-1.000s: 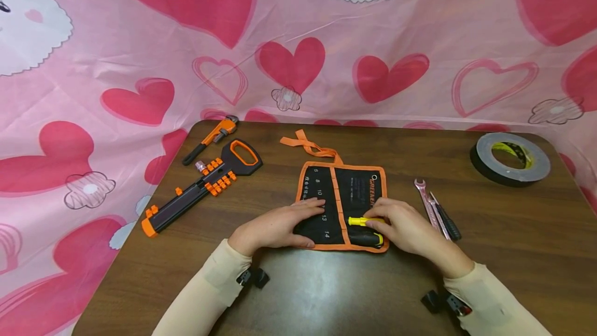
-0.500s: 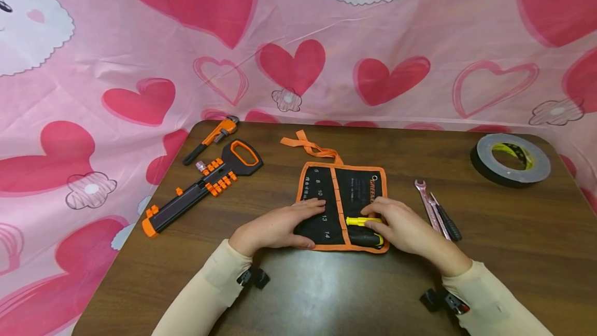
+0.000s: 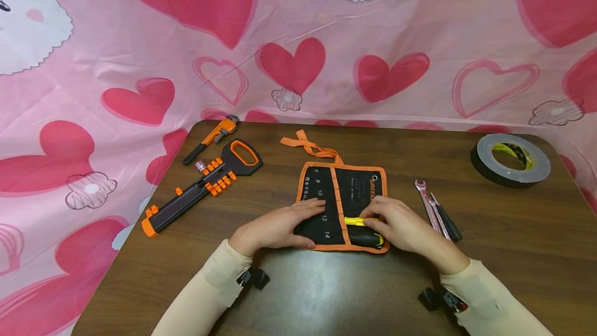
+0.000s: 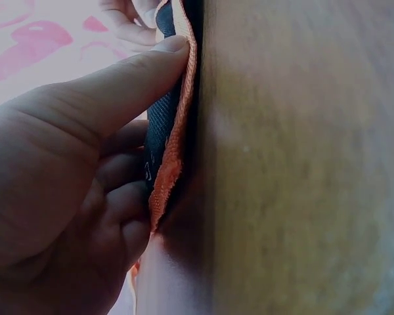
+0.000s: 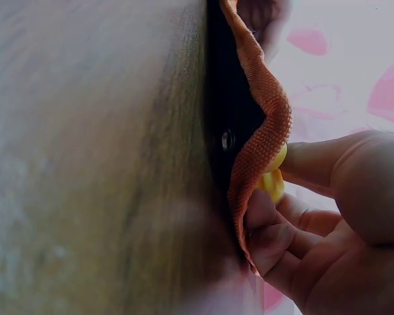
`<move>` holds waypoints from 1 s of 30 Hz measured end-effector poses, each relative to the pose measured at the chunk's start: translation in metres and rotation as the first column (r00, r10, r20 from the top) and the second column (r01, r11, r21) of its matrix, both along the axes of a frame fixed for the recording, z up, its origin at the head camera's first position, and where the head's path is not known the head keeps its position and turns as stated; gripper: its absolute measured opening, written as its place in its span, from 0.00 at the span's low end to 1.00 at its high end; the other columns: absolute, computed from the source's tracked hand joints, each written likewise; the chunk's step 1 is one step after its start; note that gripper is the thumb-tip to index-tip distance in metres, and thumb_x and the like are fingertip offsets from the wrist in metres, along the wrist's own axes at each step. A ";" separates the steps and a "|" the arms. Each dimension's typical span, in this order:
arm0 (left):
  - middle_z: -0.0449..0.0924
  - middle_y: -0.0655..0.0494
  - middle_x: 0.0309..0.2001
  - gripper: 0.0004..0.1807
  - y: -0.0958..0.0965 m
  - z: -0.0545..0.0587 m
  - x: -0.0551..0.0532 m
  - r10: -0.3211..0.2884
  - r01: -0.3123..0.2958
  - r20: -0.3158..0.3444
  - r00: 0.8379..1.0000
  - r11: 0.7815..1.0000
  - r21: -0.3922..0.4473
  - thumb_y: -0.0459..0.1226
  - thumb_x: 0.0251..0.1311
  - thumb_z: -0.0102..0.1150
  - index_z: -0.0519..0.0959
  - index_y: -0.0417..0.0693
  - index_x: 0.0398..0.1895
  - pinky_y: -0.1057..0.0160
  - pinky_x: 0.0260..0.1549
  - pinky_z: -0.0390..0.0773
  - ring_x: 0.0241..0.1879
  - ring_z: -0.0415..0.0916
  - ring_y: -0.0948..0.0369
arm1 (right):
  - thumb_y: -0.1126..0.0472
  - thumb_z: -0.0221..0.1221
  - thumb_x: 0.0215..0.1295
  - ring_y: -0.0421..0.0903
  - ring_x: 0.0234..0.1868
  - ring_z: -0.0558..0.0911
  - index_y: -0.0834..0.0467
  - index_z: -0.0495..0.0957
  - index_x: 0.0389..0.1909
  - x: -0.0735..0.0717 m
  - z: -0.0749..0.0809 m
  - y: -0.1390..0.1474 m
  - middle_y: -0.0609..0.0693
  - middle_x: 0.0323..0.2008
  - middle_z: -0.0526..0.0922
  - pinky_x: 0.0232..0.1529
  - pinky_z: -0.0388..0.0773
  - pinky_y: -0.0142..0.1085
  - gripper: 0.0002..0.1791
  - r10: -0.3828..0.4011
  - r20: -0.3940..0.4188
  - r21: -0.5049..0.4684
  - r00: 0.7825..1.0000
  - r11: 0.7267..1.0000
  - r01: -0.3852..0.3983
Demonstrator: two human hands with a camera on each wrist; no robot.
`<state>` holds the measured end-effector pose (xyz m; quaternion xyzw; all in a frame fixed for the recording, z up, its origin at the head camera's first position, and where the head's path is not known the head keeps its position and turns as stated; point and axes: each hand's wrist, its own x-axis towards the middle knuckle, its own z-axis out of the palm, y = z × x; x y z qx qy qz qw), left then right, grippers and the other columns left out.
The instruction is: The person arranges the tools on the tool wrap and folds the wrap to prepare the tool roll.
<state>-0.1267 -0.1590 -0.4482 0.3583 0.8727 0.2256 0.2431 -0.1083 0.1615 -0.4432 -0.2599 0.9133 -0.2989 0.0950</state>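
Note:
In the head view, a black fabric tool pouch (image 3: 352, 185) with orange trim and printed numbers lies spread on the table. My left hand (image 3: 279, 225) rests on its left half; the left wrist view has the thumb at the orange edge (image 4: 178, 131). Thumb and fingers of my right hand (image 3: 402, 226) pinch a slim yellow tool (image 3: 353, 221) lying across the right half, its left end at the orange middle strip. Just below it lies a thick black handle with a yellow end (image 3: 365, 236). The right wrist view shows the yellow end (image 5: 272, 184) behind the wavy trim.
An orange tie (image 3: 310, 145) trails behind the pouch. Leftward are a pipe wrench (image 3: 214, 138) and a black-and-orange rack (image 3: 200, 188). Rightward lie a spanner (image 3: 425, 202), a small black-handled tool (image 3: 448, 220) and a tape roll (image 3: 510, 159). A heart-patterned cloth (image 3: 289, 66) hangs behind.
My right hand and the yellow tool have shifted slightly left, bringing the tool's end up to the orange middle strip. The left hand and pouch stay where they were.

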 end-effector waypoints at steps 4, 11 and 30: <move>0.51 0.63 0.88 0.47 0.000 0.000 0.000 -0.003 0.003 -0.001 1.000 1.000 -0.001 0.53 0.70 0.71 0.61 0.54 0.86 0.48 0.83 0.61 0.88 0.47 0.60 | 0.63 0.68 0.73 0.36 0.38 0.77 0.54 0.91 0.47 0.000 0.000 -0.002 0.42 0.41 0.85 0.39 0.78 0.33 0.06 -0.005 0.007 -0.001 1.000 1.000 0.005; 0.51 0.63 0.89 0.47 0.000 0.000 -0.001 -0.006 0.006 -0.003 1.000 1.000 -0.004 0.53 0.70 0.71 0.61 0.54 0.87 0.48 0.83 0.61 0.88 0.47 0.59 | 0.61 0.69 0.73 0.38 0.37 0.76 0.53 0.91 0.47 0.000 0.001 -0.005 0.43 0.40 0.84 0.38 0.77 0.32 0.06 -0.028 0.034 -0.001 0.999 1.000 0.028; 0.51 0.63 0.89 0.47 -0.001 -0.001 -0.001 -0.009 0.009 -0.003 1.000 1.000 -0.004 0.53 0.70 0.71 0.61 0.54 0.87 0.48 0.83 0.61 0.88 0.46 0.59 | 0.61 0.68 0.74 0.37 0.37 0.75 0.54 0.91 0.49 0.001 0.000 -0.006 0.43 0.42 0.84 0.37 0.76 0.32 0.08 -0.028 0.038 -0.001 0.999 1.000 0.028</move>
